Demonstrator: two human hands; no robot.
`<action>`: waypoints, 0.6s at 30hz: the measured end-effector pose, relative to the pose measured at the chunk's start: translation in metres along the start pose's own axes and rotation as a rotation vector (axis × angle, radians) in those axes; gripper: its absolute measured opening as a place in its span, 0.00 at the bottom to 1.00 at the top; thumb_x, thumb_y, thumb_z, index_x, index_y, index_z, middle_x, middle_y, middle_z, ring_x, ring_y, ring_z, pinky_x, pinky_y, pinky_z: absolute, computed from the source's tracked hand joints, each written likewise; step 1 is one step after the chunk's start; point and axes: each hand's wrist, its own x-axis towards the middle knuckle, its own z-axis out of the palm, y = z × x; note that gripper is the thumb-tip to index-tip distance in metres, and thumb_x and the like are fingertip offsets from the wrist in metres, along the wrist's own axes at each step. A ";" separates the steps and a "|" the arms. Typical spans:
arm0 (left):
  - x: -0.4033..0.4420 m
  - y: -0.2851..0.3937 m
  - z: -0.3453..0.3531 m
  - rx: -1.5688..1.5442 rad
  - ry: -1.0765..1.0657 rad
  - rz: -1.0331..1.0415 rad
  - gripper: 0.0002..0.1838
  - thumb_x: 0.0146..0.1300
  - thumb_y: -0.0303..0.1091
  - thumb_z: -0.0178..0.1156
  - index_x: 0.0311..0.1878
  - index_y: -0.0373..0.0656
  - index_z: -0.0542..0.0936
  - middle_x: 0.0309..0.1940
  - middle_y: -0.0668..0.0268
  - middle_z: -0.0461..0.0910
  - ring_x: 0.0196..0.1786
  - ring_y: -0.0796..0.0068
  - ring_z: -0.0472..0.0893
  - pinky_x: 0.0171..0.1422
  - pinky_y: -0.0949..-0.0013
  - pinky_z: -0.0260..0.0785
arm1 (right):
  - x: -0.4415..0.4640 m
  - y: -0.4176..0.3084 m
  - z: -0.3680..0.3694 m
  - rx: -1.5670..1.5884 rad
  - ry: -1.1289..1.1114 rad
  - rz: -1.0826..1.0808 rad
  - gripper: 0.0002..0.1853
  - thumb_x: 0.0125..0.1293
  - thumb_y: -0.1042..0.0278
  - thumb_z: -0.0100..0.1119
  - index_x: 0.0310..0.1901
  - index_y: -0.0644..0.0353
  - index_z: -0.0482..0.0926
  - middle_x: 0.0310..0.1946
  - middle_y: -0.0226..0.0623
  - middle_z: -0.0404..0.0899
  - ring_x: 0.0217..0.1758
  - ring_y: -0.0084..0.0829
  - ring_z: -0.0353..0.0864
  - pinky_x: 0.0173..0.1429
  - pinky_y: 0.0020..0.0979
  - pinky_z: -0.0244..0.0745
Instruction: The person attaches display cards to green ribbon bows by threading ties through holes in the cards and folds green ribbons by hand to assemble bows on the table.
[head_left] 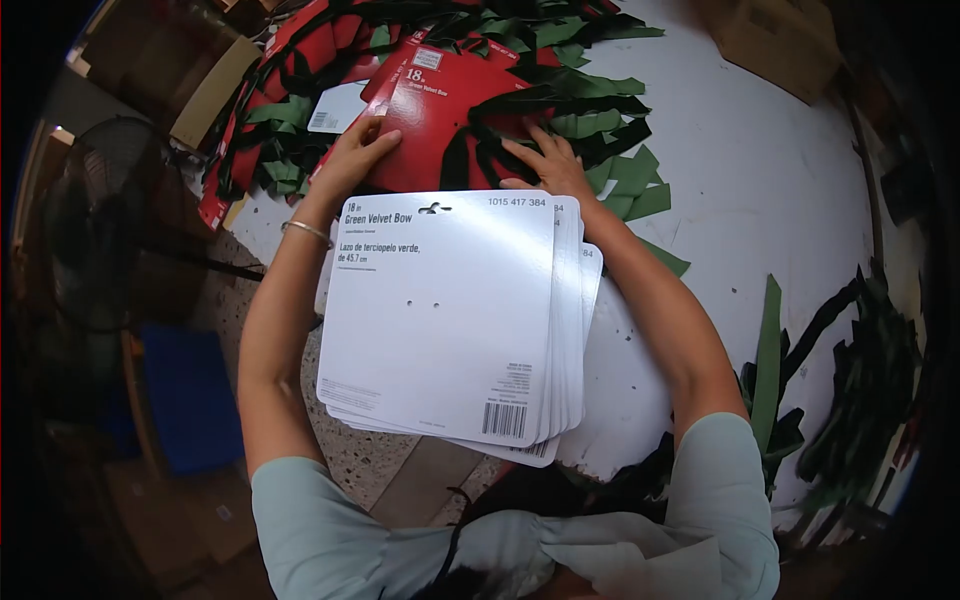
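Observation:
My left hand (358, 152) rests at the left edge of a red card (425, 115) printed "18 in Green Velvet Bow", thumb on its face, other fingers partly behind it. On the card's right side my right hand (550, 160) lies with its fingers spread over the dark green velvet bow (500, 125). Nearer to me, between my forearms, is a stack of white cards (440, 310), printed side up, with two small holes and a barcode on the top one. The stack overlaps the lower edge of the red card.
More red cards with green bows (290, 90) cover the far left of the white table (720, 180). A cardboard box (780, 45) stands at the far right. Dark green ribbons (865, 400) lie at right. A fan (100, 220) and a blue panel (190, 400) are at left.

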 end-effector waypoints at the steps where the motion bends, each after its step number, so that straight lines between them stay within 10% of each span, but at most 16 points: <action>1: 0.009 -0.010 -0.001 0.097 0.072 0.002 0.19 0.61 0.35 0.64 0.51 0.39 0.74 0.44 0.62 0.78 0.45 0.79 0.75 0.48 0.76 0.68 | 0.000 0.000 0.001 0.001 -0.003 -0.004 0.35 0.50 0.34 0.64 0.62 0.29 0.72 0.72 0.40 0.55 0.71 0.57 0.53 0.64 0.69 0.55; 3: 0.010 -0.029 -0.001 0.186 0.199 0.003 0.13 0.58 0.32 0.66 0.40 0.41 0.72 0.37 0.66 0.76 0.38 0.81 0.74 0.43 0.77 0.69 | 0.000 0.000 0.001 0.016 0.005 -0.029 0.36 0.50 0.33 0.64 0.63 0.29 0.71 0.73 0.38 0.53 0.72 0.56 0.53 0.63 0.70 0.54; 12: -0.010 -0.087 -0.031 -0.055 0.286 0.129 0.21 0.55 0.25 0.69 0.47 0.46 0.68 0.43 0.68 0.72 0.46 0.78 0.74 0.51 0.75 0.70 | -0.001 -0.005 0.002 0.287 -0.203 -0.229 0.32 0.57 0.44 0.62 0.64 0.37 0.71 0.74 0.37 0.53 0.69 0.56 0.58 0.69 0.55 0.57; 15: -0.037 -0.080 -0.057 -0.232 0.295 -0.091 0.18 0.56 0.21 0.66 0.45 0.46 0.69 0.54 0.61 0.74 0.56 0.73 0.74 0.61 0.71 0.67 | -0.003 -0.033 -0.005 1.111 -0.479 -0.044 0.29 0.63 0.60 0.57 0.67 0.54 0.68 0.71 0.43 0.60 0.71 0.42 0.61 0.72 0.36 0.59; 18: -0.045 -0.121 -0.077 -0.132 0.403 0.091 0.19 0.54 0.23 0.69 0.44 0.46 0.71 0.42 0.75 0.69 0.46 0.85 0.70 0.54 0.81 0.63 | 0.011 -0.025 0.016 0.972 -0.405 -0.334 0.29 0.65 0.64 0.56 0.67 0.61 0.67 0.65 0.43 0.69 0.67 0.34 0.68 0.71 0.31 0.60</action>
